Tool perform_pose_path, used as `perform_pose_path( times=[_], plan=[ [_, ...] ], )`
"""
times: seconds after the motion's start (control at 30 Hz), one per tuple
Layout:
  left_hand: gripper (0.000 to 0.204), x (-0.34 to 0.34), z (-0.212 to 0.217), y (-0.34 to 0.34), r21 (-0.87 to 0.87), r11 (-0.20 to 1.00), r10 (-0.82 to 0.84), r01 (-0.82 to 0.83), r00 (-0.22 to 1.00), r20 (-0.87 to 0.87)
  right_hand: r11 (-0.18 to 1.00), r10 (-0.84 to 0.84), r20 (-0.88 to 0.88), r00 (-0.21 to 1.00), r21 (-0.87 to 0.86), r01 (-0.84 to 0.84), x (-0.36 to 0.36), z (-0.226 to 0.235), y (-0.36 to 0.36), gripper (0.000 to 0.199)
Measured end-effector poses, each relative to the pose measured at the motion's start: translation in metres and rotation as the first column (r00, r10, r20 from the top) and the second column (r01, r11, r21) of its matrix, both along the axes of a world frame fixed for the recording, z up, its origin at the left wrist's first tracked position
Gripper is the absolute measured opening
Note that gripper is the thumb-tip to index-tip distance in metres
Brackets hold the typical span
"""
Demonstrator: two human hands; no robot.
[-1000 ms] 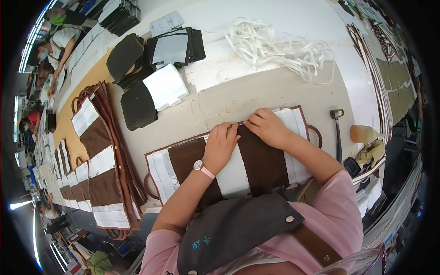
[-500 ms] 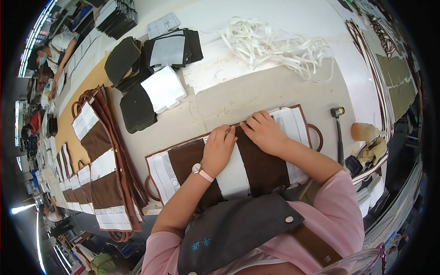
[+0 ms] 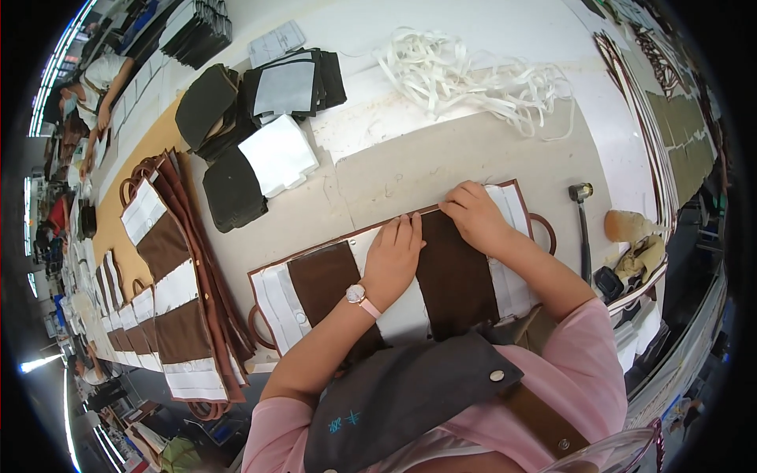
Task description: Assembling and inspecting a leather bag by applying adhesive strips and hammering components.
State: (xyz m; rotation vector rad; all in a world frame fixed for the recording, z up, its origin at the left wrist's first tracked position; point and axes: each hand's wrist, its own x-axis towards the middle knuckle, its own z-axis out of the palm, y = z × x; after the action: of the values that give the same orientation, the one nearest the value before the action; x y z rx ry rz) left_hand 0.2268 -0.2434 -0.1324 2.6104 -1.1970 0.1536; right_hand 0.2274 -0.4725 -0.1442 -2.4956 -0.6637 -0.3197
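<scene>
Left hand (image 3: 394,256) is lying flat, fingers together and extended, palm pressing down on the brown-and-white striped bag panel (image 3: 457,276) near its far edge; right hand (image 3: 477,217) is resting just beside it, fingers curled and bearing down on the same far edge, nothing clamped in either. Panel: lying flat on the bench (image 3: 441,158) directly in front of the person, brown trim around its border, a brown ring handle (image 3: 544,232) showing at its right end and another at its left. Handling, as judged: soft, limp fabric, light, not fragile, likely to crease or slide under a push, so best held by flat palm pressure or taken by the bound edge or the handles rather than pinched mid-panel. Nearby: hammer (image 3: 582,225) to the right, apart from the panel; tangle of white tape (image 3: 473,75) at the far side; stack of like striped panels (image 3: 177,292) to the left; dark fabric pieces (image 3: 233,189) beyond. Change against the earlier frames: both hands are keeping to the same far edge, the left fingers now reaching a little further up to it; panel and surrounding items are lying where they were.
</scene>
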Motion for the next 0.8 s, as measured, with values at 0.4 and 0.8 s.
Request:
perform_pose_path(
  times=[0.4, 0.8],
  plan=[
    [0.055, -0.008, -0.002, -0.01, 0.05, 0.998, 0.045, -0.045, 0.999, 0.009, 0.999, 0.001, 0.004, 1.0, 0.049, -0.001, -0.001, 0.0, -0.008, 0.023],
    [0.056, -0.013, -0.003, -0.011, -0.141, 0.987, 0.061, -0.073, 0.994, -0.092, 0.997, -0.075, -0.032, 0.997, -0.021, 0.074, 0.004, 0.01, -0.002, 0.022]
  ],
)
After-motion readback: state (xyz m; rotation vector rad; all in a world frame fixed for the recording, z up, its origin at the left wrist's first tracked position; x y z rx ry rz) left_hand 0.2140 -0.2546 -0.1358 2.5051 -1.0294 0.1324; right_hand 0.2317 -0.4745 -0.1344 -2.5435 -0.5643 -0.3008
